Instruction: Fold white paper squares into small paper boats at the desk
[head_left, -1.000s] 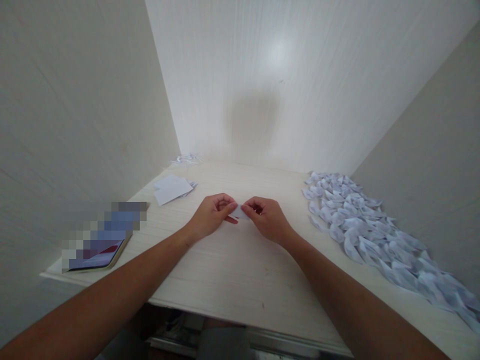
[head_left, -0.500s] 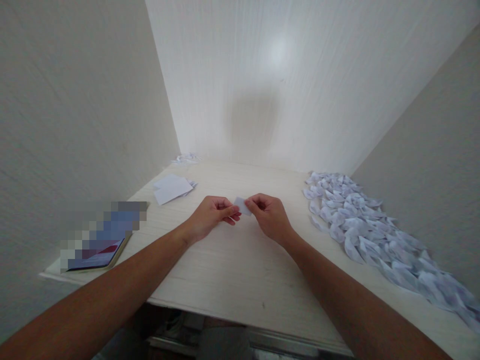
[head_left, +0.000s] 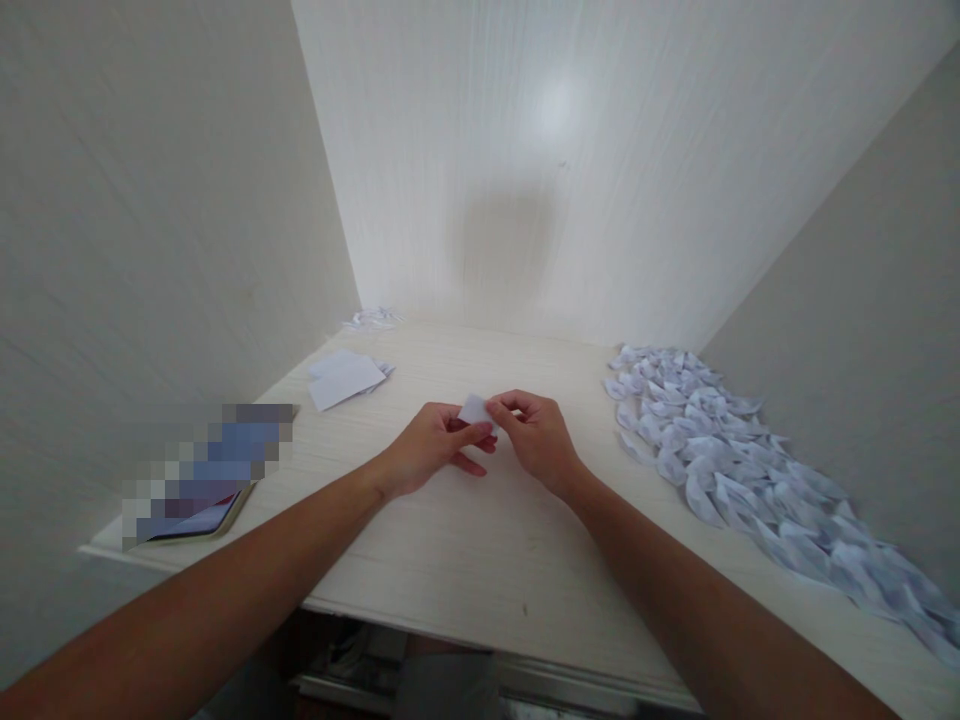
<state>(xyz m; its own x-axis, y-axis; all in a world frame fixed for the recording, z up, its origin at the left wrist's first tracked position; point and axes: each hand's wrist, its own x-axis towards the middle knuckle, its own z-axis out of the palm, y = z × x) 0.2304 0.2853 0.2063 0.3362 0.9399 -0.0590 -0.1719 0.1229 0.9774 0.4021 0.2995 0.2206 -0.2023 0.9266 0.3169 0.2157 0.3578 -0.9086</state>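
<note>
A small white piece of paper [head_left: 475,408] is held between my two hands above the middle of the table. My left hand [head_left: 442,442] pinches its lower edge between thumb and fingers, with the lower fingers slightly apart. At the paper's right side, my right hand [head_left: 534,432] grips it with thumb and forefinger, the other fingers curled. How the paper is folded is too small to make out.
Flat white paper sheets [head_left: 349,380] lie at the left on the pale table [head_left: 450,560]. Many folded white paper pieces [head_left: 720,450] form a long heap on the right. A few more paper pieces [head_left: 373,318] sit in the back left corner. A phone-like device [head_left: 214,520], partly pixelated, rests at left.
The paper has turned and shifted slightly left. My left hand has moved a little lower and further under it, with its lower fingers more spread. My right hand keeps its pinch.
</note>
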